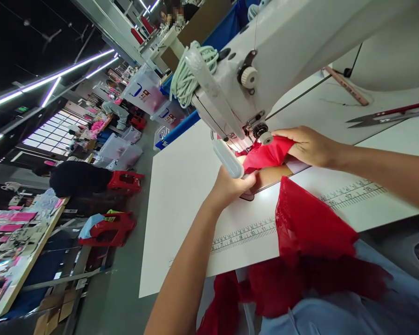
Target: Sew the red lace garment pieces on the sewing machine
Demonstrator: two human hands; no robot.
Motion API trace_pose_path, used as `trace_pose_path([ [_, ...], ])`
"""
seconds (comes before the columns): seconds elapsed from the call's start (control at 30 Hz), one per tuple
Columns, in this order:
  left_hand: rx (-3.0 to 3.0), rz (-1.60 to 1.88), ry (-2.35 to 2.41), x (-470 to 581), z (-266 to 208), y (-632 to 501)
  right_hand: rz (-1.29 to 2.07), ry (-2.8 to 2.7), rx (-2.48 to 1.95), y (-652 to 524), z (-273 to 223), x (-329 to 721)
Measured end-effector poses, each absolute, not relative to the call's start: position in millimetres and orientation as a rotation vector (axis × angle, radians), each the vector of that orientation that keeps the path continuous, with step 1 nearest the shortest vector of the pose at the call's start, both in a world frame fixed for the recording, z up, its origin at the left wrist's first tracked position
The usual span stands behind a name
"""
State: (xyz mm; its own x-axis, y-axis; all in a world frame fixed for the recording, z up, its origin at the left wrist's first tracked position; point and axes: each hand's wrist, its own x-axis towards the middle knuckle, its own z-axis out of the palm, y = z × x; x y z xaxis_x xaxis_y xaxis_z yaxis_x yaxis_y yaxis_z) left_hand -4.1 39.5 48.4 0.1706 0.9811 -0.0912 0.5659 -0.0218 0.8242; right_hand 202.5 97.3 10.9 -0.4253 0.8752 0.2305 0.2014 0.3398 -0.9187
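Under the head of a white sewing machine [282, 51] lies a piece of red fabric [268, 153], lit by the machine's lamp. My right hand [309, 145] pinches the fabric's right edge between thumb and fingers. On the left of the needle area, my left hand [232, 185] rests by the machine bed, its thumb stretched toward the cloth and its fingers partly hidden behind the pale guard [228, 159]. Whether it grips any cloth I cannot tell. More red fabric [310, 218], with a lacy edge, hangs over the table's front edge onto my lap.
Scissors [387, 116] and a wooden-looking stick [347, 86] lie at the right. A printed ruler [244, 235] runs along the white table [174, 200]. A bundle of pale green cord [192, 72] hangs on the machine. Red stools [115, 228], plastic bins [145, 88] and other workers are beyond.
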Motion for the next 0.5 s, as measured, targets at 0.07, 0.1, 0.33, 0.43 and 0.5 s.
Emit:
trace_pose_path([
  [0.07, 1.743, 0.691, 1.508, 2, 42, 37, 1.069, -1.892, -0.952, 98, 10, 203],
  [0.1, 1.778, 0.716, 1.527, 5, 38, 36, 1.043, -1.926, -0.949, 99, 9, 204],
  [0.33, 2.204, 0.811, 1.622, 2, 23, 33, 0.83, -2.14, -0.712, 103, 1, 205],
  [0.43, 2.467, 0.747, 1.557, -6, 23, 27, 0.711, -2.284, -0.586, 98, -1, 204],
  [0.5, 2.609, 0.704, 1.535, -7, 22, 24, 0.546, -2.34, -0.577, 94, -4, 203],
])
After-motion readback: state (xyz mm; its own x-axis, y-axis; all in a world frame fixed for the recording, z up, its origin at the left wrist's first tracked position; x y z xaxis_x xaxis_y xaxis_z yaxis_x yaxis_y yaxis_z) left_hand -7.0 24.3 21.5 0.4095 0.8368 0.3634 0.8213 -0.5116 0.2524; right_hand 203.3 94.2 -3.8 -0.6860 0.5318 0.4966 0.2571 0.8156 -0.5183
